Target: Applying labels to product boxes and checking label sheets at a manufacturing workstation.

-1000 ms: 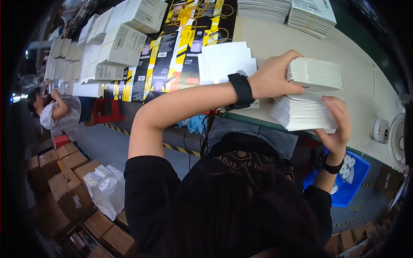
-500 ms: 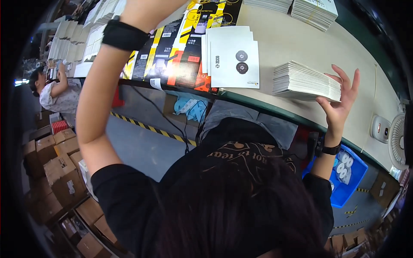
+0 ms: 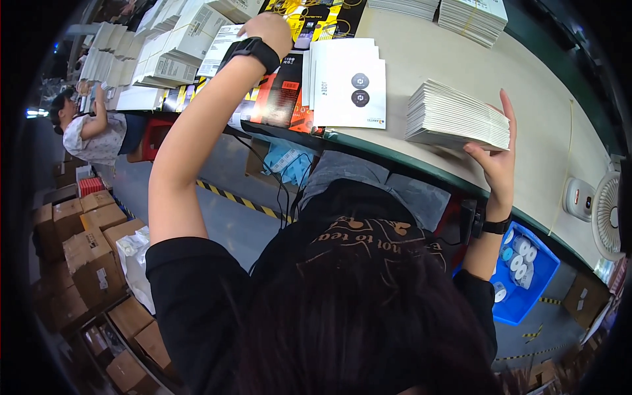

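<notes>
My left hand (image 3: 268, 31) is at a small white printed booklet or packet (image 3: 220, 50), its fingers curled at the edge and partly hidden. On the right, my right hand (image 3: 495, 161) grips the end of a stack of white booklets (image 3: 454, 118), thumb on the near side and one finger stretched up past the far end. The stack lies tilted, its many page edges fanned. Between the hands lies a small pile of white printed sheets or booklets (image 3: 352, 62) with two dark round pictures on top.
Yellow, black and orange printed cartons (image 3: 273, 99) lie under the pile. More white stacks stand at the upper left (image 3: 187, 39) and back (image 3: 471, 20). A white fan (image 3: 609, 217) is at the right. Below are a blue bin (image 3: 536, 283) and cardboard boxes (image 3: 89, 253). Another person (image 3: 95, 135) sits at far left.
My left hand has come down from the top edge, and the white booklet or packet now shows by its fingers. My right hand stays at the stack, with its fingers closer to it.
</notes>
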Action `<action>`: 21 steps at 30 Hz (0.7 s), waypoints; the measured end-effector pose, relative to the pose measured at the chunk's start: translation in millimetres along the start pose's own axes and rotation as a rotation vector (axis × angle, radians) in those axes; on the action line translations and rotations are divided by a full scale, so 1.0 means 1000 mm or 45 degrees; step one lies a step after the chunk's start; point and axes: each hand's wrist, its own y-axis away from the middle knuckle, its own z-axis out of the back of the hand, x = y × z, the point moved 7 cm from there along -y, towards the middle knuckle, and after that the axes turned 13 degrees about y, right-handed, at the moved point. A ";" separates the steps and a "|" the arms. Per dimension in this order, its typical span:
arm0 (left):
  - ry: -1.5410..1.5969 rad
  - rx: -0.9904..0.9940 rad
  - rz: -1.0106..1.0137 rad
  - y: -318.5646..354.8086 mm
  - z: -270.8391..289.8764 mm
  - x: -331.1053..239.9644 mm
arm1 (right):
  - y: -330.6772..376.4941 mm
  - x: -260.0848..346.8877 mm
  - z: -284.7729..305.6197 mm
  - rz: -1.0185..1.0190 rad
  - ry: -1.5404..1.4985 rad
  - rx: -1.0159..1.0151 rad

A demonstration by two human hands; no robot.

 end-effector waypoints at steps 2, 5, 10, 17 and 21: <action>0.212 -0.238 -0.224 0.007 0.032 -0.025 | 0.000 -0.004 -0.001 -0.019 -0.019 -0.012; 0.482 -0.001 -0.572 0.020 0.038 -0.064 | 0.001 -0.009 -0.003 -0.045 -0.056 -0.003; 0.438 0.258 -0.489 0.031 0.003 -0.073 | 0.003 -0.011 -0.004 -0.053 -0.042 -0.039; 0.897 0.420 -0.527 0.034 -0.003 -0.058 | 0.004 -0.015 -0.005 -0.107 -0.112 -0.044; 1.465 0.357 -0.519 0.040 0.046 -0.027 | 0.004 -0.013 -0.002 -0.099 -0.041 -0.074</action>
